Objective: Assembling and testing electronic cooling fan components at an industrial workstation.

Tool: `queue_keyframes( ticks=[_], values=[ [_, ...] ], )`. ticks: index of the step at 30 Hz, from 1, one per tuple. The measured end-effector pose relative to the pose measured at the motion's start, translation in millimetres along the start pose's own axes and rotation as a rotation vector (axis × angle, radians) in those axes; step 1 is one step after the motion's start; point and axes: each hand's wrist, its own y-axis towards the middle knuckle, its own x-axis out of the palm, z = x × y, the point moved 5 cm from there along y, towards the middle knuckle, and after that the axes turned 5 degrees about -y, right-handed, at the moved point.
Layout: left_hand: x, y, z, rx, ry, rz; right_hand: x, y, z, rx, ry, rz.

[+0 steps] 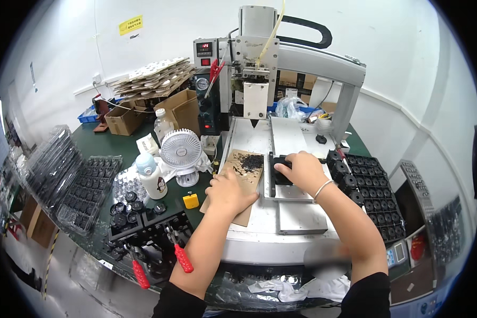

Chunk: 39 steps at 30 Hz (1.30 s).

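Note:
My left hand (229,193) lies with its fingers apart on a brown cardboard sheet (242,218) on the machine bed. Small black scraps (248,163) are heaped on the sheet just past the fingertips. Over on the right, my right hand (306,172), with a bracelet at the wrist, is closed on a black block-shaped part (282,177) in a metal fixture (287,195). Its thumb and fingers hide much of that part. Beyond both hands stands a benchtop machine with a white-plated head (255,100), its pointed tip above the bed.
Trays of round black parts (373,191) stand at the right. On the left are a small white fan (181,151), a bottle (151,177), a yellow block (191,200) and a black clamping fixture with red handles (183,258). Stacked clear trays (55,164) stand farther left.

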Motion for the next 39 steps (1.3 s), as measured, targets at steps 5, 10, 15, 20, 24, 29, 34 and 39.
queue_keyframes(
  ticks=[5, 10, 15, 20, 24, 29, 34, 39],
  values=[
    [-1, 1, 2, 0.030, 0.031, 0.016, 49, -17, 14, -0.328, -0.006, 0.104],
    [1, 3, 3, 0.043, 0.045, 0.015, 46, -20, 28, -0.332, -0.059, -0.071],
    [3, 1, 9, 0.052, 0.035, 0.022, 28, -41, 24, -0.353, -0.118, 0.008],
    [-3, -1, -5, 0.016, 0.028, -0.017, 0, -163, -20, -0.452, -0.107, 0.020],
    [-7, -1, -3, 0.032, 0.014, -0.072, 44, -244, -13, -0.269, -0.086, -0.020],
    [-13, 2, -4, 0.027, -0.113, -0.002, 76, -262, -6, -0.106, -0.072, 0.170],
    [-14, 3, -6, 0.005, -0.203, 0.082, 96, -268, -7, -0.007, 0.001, 0.198],
    [-15, 2, -1, 0.025, -0.204, 0.106, 114, -268, -7, 0.022, 0.017, 0.280]
  ],
)
